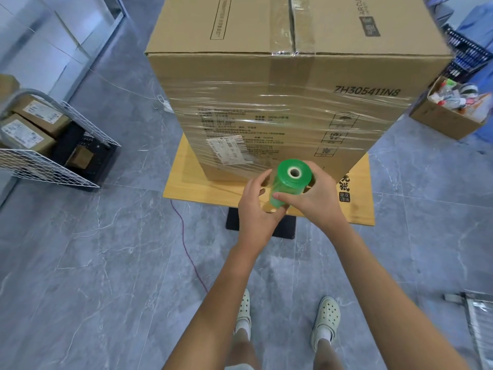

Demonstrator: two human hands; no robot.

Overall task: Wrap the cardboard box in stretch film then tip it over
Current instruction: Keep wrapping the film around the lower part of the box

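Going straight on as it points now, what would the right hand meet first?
Probably the wrapped front of the cardboard box, led by the stretch film roll the right hand grips; depth unclear.

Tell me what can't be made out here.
Head view only.
cardboard box: back sides hidden by its own bulk, top cut off by the frame edge.
shipping label: print too small, blurred under film.
stretch film roll: lower end covered by the left hand and right hand.
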